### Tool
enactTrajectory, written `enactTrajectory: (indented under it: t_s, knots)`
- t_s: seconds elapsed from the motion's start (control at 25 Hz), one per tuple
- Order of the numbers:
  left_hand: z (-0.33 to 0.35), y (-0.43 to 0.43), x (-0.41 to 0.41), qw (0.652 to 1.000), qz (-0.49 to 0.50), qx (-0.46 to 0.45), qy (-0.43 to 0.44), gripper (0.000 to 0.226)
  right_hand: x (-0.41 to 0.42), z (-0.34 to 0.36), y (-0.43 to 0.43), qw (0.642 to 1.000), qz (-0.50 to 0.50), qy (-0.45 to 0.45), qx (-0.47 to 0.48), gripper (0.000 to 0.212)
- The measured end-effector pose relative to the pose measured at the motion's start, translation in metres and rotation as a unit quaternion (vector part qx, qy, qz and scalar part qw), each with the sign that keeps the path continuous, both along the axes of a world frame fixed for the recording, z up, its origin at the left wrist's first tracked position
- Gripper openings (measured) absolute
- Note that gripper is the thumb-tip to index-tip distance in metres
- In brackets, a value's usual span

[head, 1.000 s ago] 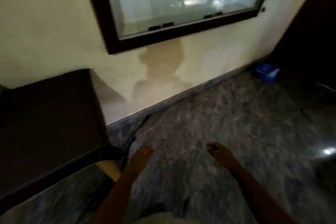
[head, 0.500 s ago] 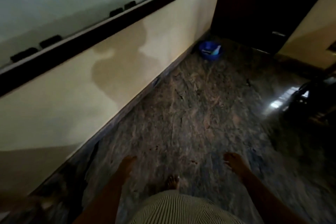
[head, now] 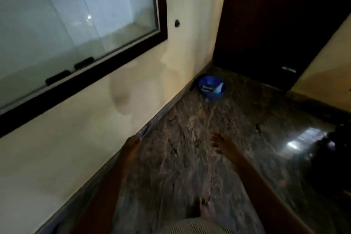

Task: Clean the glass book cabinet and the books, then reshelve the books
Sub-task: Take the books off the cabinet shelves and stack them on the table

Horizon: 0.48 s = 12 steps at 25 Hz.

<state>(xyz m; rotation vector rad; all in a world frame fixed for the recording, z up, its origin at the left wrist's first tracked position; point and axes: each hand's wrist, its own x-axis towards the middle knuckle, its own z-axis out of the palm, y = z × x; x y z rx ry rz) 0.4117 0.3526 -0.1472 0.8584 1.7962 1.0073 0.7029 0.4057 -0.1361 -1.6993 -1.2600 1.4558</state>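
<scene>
— Marble floor (head: 190,119), dim room. Glass cabinet (head: 76,24) sat up-left, nearer the left hand (head: 133,144); blue basin (head: 212,87) lay ahead, nearer the right hand (head: 223,143).
— Fingers (head: 215,138)?
— Both sets relaxed, holding nothing.

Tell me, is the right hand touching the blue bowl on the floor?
Apart. The head view shows a wide stretch of floor between the right hand and the blue bowl, which sits by the wall.
</scene>
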Motion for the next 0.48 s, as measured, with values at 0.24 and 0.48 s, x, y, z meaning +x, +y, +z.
enactTrajectory:
  t_s: [0.24,0.48]
  knots:
    - [0.125,0.165,0.005,0.978,0.093,0.182,0.042,0.042,-0.062,0.124,0.23,0.974,0.169,0.082,0.13,0.016]
    - [0.248,0.282,-0.026,0.922,0.135,0.343,0.117,0.034,-0.147,0.249,0.373,0.902,0.277,0.198,0.265,0.023]
